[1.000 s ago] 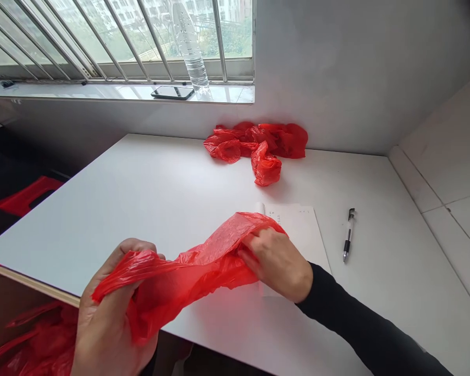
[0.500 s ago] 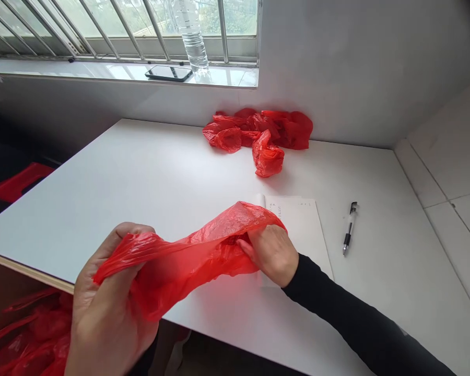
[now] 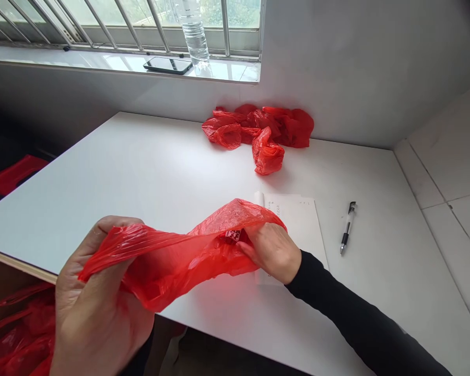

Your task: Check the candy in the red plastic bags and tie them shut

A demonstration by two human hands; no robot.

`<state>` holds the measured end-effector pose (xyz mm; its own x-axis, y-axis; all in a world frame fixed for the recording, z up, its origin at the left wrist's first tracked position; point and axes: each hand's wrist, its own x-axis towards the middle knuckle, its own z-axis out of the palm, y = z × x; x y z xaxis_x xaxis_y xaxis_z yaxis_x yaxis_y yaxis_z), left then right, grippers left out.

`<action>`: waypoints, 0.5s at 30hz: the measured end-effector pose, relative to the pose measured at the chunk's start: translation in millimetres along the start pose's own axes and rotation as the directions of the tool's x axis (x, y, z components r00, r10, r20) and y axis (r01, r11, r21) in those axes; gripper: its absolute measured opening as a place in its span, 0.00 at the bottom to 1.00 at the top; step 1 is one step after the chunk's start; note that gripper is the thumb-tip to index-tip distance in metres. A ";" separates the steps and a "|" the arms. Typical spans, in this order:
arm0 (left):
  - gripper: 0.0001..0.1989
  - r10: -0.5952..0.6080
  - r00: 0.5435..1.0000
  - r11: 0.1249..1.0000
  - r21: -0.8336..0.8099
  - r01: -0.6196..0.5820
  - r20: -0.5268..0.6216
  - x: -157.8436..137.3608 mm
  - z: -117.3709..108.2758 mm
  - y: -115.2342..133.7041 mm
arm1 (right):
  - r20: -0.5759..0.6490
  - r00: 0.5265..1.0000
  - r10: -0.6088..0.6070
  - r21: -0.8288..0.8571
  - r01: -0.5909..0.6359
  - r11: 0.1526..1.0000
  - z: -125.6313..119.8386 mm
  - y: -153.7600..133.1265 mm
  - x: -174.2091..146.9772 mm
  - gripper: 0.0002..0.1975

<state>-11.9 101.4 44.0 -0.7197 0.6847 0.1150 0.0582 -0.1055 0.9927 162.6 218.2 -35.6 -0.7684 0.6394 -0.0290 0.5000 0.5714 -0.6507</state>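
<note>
A red plastic bag [image 3: 180, 261] is stretched between my hands above the table. My left hand [image 3: 97, 292] is closed around one gathered end of it, thumb across the plastic. My right hand [image 3: 272, 250] reaches into the bag's opening from the right; its thumb shows, while the other fingers are hidden by the plastic. Beside that thumb, inside the bag, a small piece with a dark-and-white printed pattern [image 3: 233, 235] shows; what it belongs to is unclear. My right hand looks curled, but its contents are hidden.
Crumpled red plastic bags [image 3: 268, 130] lie along the wall. An open notebook [image 3: 297, 219] lies partly under the bag and right hand, a pen [image 3: 348, 228] to its right. More red bags [image 3: 23, 334] sit lower left, below the table edge. A bottle [image 3: 196, 39] and phone [image 3: 167, 65] stand on the sill.
My left hand has moved a little left and pulled its end of the bag along, stretching it. The small printed patch inside the bag has come into view by my right hand.
</note>
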 end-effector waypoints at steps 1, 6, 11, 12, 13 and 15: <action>0.03 0.001 1.000 1.000 0.009 -0.001 -0.001 0.1 -0.6 -0.8 | -0.012 1.000 -0.016 0.012 0.016 1.000 1.3 1.2 0.1 0.15; 0.05 0.038 0.999 0.998 0.046 -0.038 -0.006 -1.5 -2.6 -2.7 | -0.091 0.991 -0.101 0.062 0.107 0.992 6.4 9.3 -1.2 0.18; 0.06 -0.036 0.999 0.995 0.093 0.035 0.003 -5.4 -2.8 -3.2 | -0.105 0.990 -0.099 0.072 0.106 0.992 10.8 12.8 -0.7 0.16; 0.06 -0.029 1.000 0.995 0.097 0.029 -0.001 -5.7 -2.5 -3.3 | -0.109 0.991 -0.081 0.071 0.089 0.994 11.9 12.1 -0.1 0.15; 0.06 -0.022 1.000 0.995 0.099 0.022 -0.001 -5.7 -2.4 -3.4 | -0.116 0.992 -0.056 0.067 0.064 0.996 12.8 10.8 0.6 0.13; 0.05 -0.015 1.000 0.995 0.094 0.015 -0.007 -5.0 -3.6 -3.7 | -0.126 0.992 -0.010 0.059 0.017 0.998 13.4 6.4 2.0 0.09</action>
<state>-11.0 95.7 39.6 -0.7251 0.6813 0.1001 0.1121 -0.0266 0.9933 159.0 216.2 -50.0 -0.7170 0.6933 0.0728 0.4623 0.5511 -0.6947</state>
